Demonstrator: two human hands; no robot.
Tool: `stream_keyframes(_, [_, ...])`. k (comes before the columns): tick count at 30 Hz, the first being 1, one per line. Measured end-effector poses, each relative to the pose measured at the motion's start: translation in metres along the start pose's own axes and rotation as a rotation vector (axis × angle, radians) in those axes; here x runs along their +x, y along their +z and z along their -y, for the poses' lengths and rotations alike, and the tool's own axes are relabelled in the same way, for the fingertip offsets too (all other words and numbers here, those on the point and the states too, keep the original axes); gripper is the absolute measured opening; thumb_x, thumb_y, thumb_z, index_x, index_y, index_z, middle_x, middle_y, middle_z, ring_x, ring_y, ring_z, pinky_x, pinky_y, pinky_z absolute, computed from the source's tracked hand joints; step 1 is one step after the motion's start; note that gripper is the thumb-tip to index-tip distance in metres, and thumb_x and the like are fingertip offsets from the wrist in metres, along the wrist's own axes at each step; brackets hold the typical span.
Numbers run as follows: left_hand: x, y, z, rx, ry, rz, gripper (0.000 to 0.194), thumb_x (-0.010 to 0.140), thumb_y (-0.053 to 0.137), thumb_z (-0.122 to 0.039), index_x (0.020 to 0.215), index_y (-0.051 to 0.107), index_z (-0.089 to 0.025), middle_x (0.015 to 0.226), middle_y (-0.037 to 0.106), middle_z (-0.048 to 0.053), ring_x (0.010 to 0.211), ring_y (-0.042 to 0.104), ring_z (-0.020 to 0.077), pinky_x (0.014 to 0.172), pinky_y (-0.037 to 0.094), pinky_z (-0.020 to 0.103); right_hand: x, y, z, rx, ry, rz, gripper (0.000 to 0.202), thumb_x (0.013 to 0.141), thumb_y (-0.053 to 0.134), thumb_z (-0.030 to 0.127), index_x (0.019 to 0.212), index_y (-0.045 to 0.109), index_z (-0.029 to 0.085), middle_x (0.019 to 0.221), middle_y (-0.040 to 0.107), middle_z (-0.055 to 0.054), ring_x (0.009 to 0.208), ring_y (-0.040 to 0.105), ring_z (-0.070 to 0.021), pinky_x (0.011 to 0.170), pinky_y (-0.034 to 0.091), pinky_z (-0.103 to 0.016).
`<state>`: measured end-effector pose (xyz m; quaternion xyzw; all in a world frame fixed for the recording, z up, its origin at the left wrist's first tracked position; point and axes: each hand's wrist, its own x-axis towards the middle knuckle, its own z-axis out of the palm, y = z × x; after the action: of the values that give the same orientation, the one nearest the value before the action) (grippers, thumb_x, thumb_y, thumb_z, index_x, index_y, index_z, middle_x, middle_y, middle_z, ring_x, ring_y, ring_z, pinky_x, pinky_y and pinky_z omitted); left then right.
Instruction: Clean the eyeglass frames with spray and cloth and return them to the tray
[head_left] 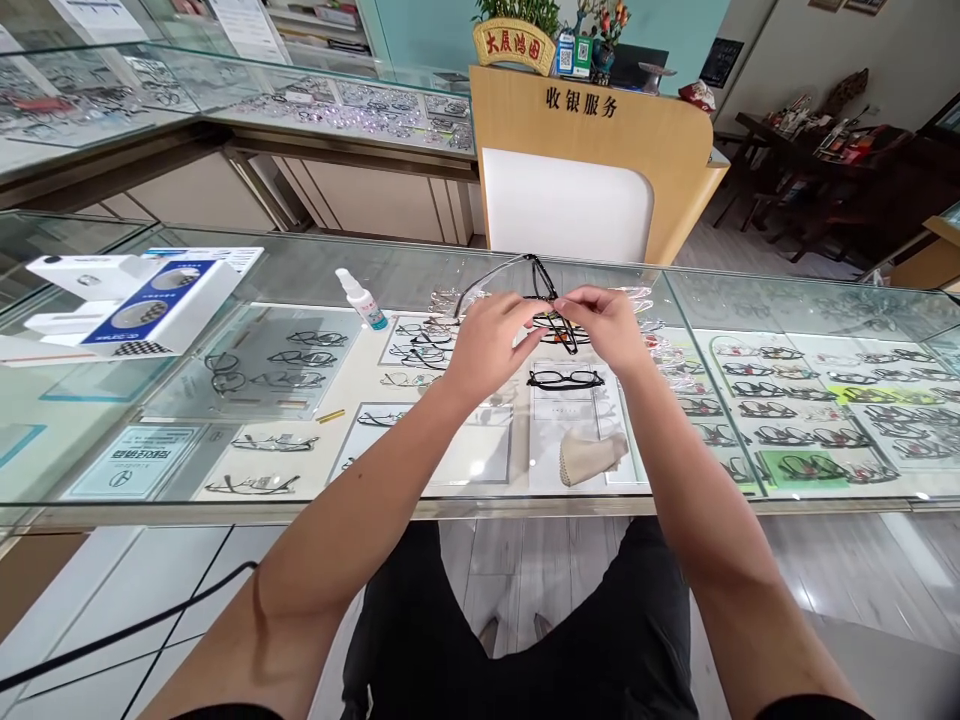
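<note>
Both hands hold one pair of black-framed glasses [541, 278] above the glass counter [420, 255]. My left hand [489, 345] pinches the frame from the left, thumb and fingers close together. From the right, my right hand [606, 322] grips it near the middle, its fingertips almost touching the left ones. The glasses are tilted, and one temple arm curves out to the left behind my left hand. Below them a second black pair [565, 380] lies level at the counter. Nearer the front edge is a crumpled beige cloth [592, 457].
A white spray bottle [361, 300] stands left of my hands. Farther left lies an open white and blue box [161, 300]. Rows of glasses [810, 437] show under the glass at right. A wooden cashier desk [592, 130] stands beyond the counter.
</note>
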<state>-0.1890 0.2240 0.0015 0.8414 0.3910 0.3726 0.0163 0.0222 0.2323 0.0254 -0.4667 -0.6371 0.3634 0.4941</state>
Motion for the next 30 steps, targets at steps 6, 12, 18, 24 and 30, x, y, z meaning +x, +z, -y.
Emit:
stream_keyframes(6, [-0.001,0.000,0.004,-0.090,-0.044,-0.001,0.019,0.108,0.065,-0.041,0.115,0.071,-0.024,0.103,0.077,0.006,0.097,0.068,0.0263,0.090,0.044,0.039,0.001,0.000,-0.002,0.040,-0.017,-0.088,0.027,0.085,0.083,0.048,0.082,0.080,0.022,0.080,0.070,-0.003,0.080,0.060,-0.0196,0.074,0.047,-0.035])
stream_keyframes(12, [-0.001,0.003,0.009,-0.101,-0.184,-0.115,0.017,0.106,0.068,-0.040,0.109,0.072,-0.025,0.100,0.079,0.006,0.095,0.069,0.0258,0.091,0.046,0.039,0.007,-0.009,-0.005,0.140,-0.020,-0.289,0.028,0.083,0.084,0.050,0.089,0.083,0.023,0.097,0.081,-0.005,0.101,0.070,-0.0252,0.089,0.055,-0.039])
stream_keyframes(18, [0.000,0.002,0.012,-0.086,-0.238,-0.255,0.015,0.103,0.071,-0.038,0.107,0.072,-0.024,0.099,0.079,0.005,0.092,0.068,0.0249,0.093,0.047,0.039,0.008,-0.011,-0.009,0.169,0.059,-0.359,0.028,0.082,0.084,0.048,0.093,0.086,0.022,0.097,0.080,-0.006,0.089,0.067,-0.0224,0.077,0.054,-0.036])
stream_keyframes(24, [-0.001,-0.002,0.005,-0.183,-0.169,-0.157,0.016,0.105,0.064,-0.035,0.111,0.075,-0.025,0.081,0.071,0.000,0.073,0.063,0.0183,0.079,0.046,0.035,0.012,-0.014,-0.019,0.091,-0.011,-0.430,0.035,0.085,0.083,0.054,0.095,0.084,0.021,0.090,0.075,-0.005,0.088,0.063,-0.0226,0.079,0.053,-0.037])
stream_keyframes(30, [-0.002,-0.015,-0.007,-0.059,-0.162,-0.534,0.023,0.106,0.061,-0.045,0.110,0.073,-0.025,0.092,0.063,0.007,0.090,0.064,0.0251,0.087,0.052,0.041,0.005,-0.022,-0.009,-0.334,-0.279,-0.493,0.042,0.103,0.065,0.060,0.110,0.087,0.024,0.078,0.057,-0.004,0.080,0.056,-0.0237,0.084,0.049,-0.042])
